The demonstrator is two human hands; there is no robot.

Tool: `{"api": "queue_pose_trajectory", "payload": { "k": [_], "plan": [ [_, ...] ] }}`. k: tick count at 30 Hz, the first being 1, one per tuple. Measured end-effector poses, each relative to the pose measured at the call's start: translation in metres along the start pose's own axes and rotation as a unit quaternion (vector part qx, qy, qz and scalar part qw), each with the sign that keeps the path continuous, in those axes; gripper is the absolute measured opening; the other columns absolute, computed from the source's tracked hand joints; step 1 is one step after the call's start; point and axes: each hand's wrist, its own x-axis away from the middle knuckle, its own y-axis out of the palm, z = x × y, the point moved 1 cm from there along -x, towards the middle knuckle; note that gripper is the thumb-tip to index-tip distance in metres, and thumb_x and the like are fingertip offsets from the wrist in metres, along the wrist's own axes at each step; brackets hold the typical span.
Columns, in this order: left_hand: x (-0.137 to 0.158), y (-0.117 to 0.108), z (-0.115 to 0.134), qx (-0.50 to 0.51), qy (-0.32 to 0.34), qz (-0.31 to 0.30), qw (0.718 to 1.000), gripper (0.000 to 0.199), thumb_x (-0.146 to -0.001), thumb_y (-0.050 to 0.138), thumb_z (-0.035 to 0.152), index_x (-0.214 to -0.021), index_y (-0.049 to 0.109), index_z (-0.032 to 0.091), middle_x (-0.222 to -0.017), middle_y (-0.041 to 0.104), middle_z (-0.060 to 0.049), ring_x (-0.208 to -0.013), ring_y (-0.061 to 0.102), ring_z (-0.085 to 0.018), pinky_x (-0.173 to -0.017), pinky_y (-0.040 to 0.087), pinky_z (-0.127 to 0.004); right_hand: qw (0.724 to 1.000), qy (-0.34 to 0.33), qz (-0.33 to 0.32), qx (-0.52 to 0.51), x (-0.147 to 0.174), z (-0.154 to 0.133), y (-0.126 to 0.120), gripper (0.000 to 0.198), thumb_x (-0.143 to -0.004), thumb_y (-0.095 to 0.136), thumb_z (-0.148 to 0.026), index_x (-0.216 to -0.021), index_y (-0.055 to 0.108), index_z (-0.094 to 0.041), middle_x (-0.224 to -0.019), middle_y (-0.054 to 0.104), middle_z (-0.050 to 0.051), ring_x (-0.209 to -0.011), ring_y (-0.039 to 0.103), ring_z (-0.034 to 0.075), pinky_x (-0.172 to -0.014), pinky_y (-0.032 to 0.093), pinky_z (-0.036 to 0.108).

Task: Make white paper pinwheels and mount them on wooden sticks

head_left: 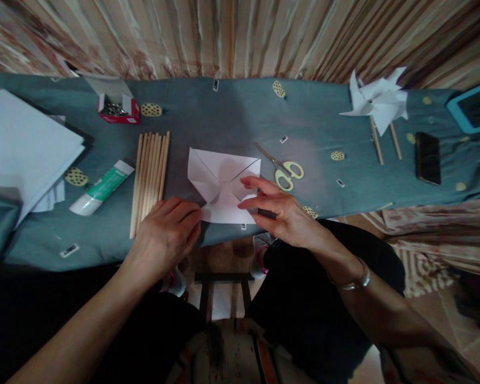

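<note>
A white paper square (226, 165) lies in front of me, slit diagonally inward from its far corners. Its near left corner is pinched in my left hand (170, 226), fingers closed. My right hand (278, 208) reaches over the right side of the sheet, thumb and fingers apart, fingertips at the paper near a curled flap. Just beyond that hand rest scissors (284, 168) with pale yellow-green handles, blades pointing away to the left. Close by my left hand is a row of several wooden sticks (150, 176).
Left of the sticks are a green-and-white glue tube (104, 186), a paper stack (28, 144) and an open red box (122, 109) of small metal pieces. At right are paper pinwheels (378, 98) on sticks, a black phone (428, 157) and a blue-framed device (474, 109). Curtains (232, 37) hang behind.
</note>
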Motion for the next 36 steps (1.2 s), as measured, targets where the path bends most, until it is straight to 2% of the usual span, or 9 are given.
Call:
{"api": "queue_pose_trajectory", "payload": {
  "k": [3, 7, 11, 14, 17, 20, 26, 36],
  "plan": [
    [0.000, -0.001, 0.001, -0.010, 0.003, 0.001, 1.000, 0.016, -0.088, 0.051, 0.014, -0.089, 0.067, 0.017, -0.092, 0.071, -0.008, -0.083, 0.062, -0.024, -0.072, 0.049, -0.039, 1.000, -0.003, 0.018, 0.004, -0.002, 0.003, 0.001, 0.017, -0.087, 0.059, -0.016, -0.095, 0.072, -0.024, -0.140, 0.053, 0.006, -0.127, 0.052, 0.022, -0.103, 0.045, 0.046],
    [-0.002, -0.002, 0.006, -0.022, 0.009, 0.020, 1.000, 0.013, -0.088, 0.052, 0.018, -0.090, 0.065, 0.019, -0.093, 0.071, -0.007, -0.085, 0.063, -0.026, -0.073, 0.047, -0.042, 1.000, -0.005, 0.029, 0.006, -0.008, 0.006, 0.005, 0.015, -0.091, 0.057, -0.023, -0.093, 0.072, -0.024, -0.138, 0.055, 0.006, -0.126, 0.053, 0.021, -0.104, 0.044, 0.046],
    [-0.002, 0.003, 0.014, 0.010, 0.018, 0.036, 0.999, 0.020, -0.088, 0.053, 0.017, -0.106, 0.061, 0.014, -0.101, 0.070, -0.011, -0.090, 0.063, -0.028, -0.076, 0.049, -0.043, 0.998, 0.008, 0.062, 0.004, -0.016, 0.009, 0.011, 0.011, -0.087, 0.061, -0.022, -0.088, 0.071, -0.018, -0.136, 0.056, 0.011, -0.127, 0.052, 0.022, -0.107, 0.042, 0.045],
    [-0.001, 0.008, 0.019, 0.040, 0.011, 0.027, 0.999, 0.033, -0.089, 0.051, 0.013, -0.121, 0.053, 0.008, -0.105, 0.068, -0.015, -0.095, 0.061, -0.028, -0.081, 0.051, -0.042, 0.996, 0.030, 0.085, 0.006, -0.022, 0.009, 0.015, 0.006, -0.084, 0.064, -0.019, -0.085, 0.070, -0.019, -0.133, 0.058, 0.009, -0.126, 0.053, 0.022, -0.107, 0.043, 0.045],
    [0.000, 0.012, 0.023, 0.076, 0.012, 0.011, 0.997, 0.040, -0.090, 0.049, 0.011, -0.130, 0.047, 0.007, -0.110, 0.066, -0.015, -0.099, 0.059, -0.026, -0.085, 0.052, -0.041, 0.994, 0.052, 0.098, 0.016, -0.027, 0.006, 0.018, 0.005, -0.082, 0.065, -0.017, -0.080, 0.069, -0.019, -0.132, 0.059, 0.010, -0.124, 0.054, 0.023, -0.105, 0.044, 0.045],
    [0.000, 0.014, 0.024, 0.112, 0.017, 0.008, 0.994, 0.040, -0.090, 0.048, 0.010, -0.130, 0.048, 0.010, -0.112, 0.065, -0.014, -0.101, 0.057, -0.026, -0.087, 0.053, -0.042, 0.992, 0.068, 0.103, 0.036, -0.030, 0.003, 0.021, 0.007, -0.080, 0.064, -0.015, -0.076, 0.068, -0.019, -0.132, 0.059, 0.010, -0.122, 0.055, 0.024, -0.103, 0.046, 0.046],
    [-0.001, 0.019, 0.023, 0.165, -0.019, 0.015, 0.986, 0.035, -0.092, 0.045, 0.011, -0.126, 0.053, 0.013, -0.110, 0.063, -0.013, -0.102, 0.055, -0.025, -0.087, 0.053, -0.043, 0.989, 0.059, 0.113, 0.071, -0.034, 0.000, 0.025, 0.009, -0.079, 0.062, -0.013, -0.075, 0.067, -0.019, -0.130, 0.059, 0.010, -0.117, 0.056, 0.024, -0.100, 0.048, 0.046],
    [-0.002, 0.024, 0.024, 0.166, -0.035, 0.033, 0.985, 0.032, -0.091, 0.048, 0.012, -0.122, 0.056, 0.013, -0.107, 0.063, -0.012, -0.098, 0.055, -0.024, -0.083, 0.054, -0.040, 0.986, 0.072, 0.120, 0.087, -0.035, -0.003, 0.028, 0.008, -0.079, 0.063, -0.013, -0.076, 0.066, -0.019, -0.132, 0.057, 0.010, -0.119, 0.054, 0.026, -0.102, 0.046, 0.047]
  ]
}}
